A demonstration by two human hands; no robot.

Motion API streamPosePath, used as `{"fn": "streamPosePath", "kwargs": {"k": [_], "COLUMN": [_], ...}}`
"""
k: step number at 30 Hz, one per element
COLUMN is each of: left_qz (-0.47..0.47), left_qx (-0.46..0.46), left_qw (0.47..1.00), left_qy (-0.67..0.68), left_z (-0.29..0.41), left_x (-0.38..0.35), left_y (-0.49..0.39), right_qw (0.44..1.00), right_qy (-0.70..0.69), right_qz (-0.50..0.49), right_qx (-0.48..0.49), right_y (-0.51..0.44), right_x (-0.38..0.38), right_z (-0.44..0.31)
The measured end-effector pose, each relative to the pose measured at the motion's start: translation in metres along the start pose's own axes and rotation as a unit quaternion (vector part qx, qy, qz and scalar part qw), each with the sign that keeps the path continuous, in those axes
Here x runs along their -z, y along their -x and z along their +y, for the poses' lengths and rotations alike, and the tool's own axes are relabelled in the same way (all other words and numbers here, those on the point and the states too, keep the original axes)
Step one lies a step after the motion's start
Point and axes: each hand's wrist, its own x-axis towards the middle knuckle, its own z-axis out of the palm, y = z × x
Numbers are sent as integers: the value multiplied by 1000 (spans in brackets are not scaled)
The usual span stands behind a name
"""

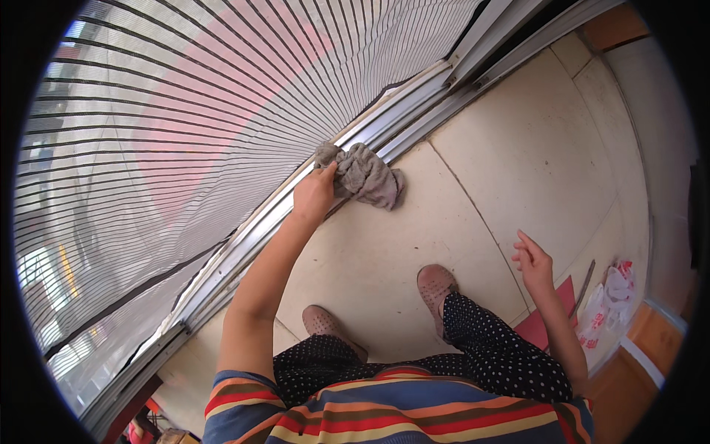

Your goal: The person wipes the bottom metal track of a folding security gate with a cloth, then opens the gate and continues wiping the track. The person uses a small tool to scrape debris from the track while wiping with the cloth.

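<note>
A crumpled grey cloth [363, 172] is bunched in my left hand [315, 191]. It lies over the metal sliding-door track [402, 119], and its loose end hangs onto the tiled floor [488, 144]. My left arm stretches out along the track, and the fingers are partly hidden behind the cloth. Off to the right, my right hand [533, 263] hangs above the tiles with its fingers loosely apart and nothing in it. Beyond the track is a striped mesh curtain [222, 111], its lower edge close to the rail.
A white plastic bag [607, 305] with red print lies at the right, beside a red flat sheet [546, 319] and a thin dark stick [583, 288]. An orange-brown wooden piece [638, 377] stands at the lower right. My pink perforated shoes [436, 288] are on the tiles.
</note>
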Motion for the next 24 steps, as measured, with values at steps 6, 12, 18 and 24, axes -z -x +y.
{"fn": "streamPosePath", "kwargs": {"k": [6, 12, 18, 24], "left_qz": [-43, -106, -94, -181], "left_qx": [-118, -181, -267, -252], "left_qw": [989, 971, 948, 932], "left_qy": [-82, -116, -142, -187], "left_z": [32, 77, 150, 128], "left_x": [-3, 1, -9, 12], "left_y": [-54, -128, -219, -184], "right_qw": [974, 973, 965, 968], "right_qy": [-24, 25, 16, 45], "right_qz": [105, 106, 145, 131], "right_qx": [-197, -205, -217, -207], "right_y": [132, 171, 185, 190], "right_x": [41, 33, 34, 27], "right_z": [91, 99, 83, 83]}}
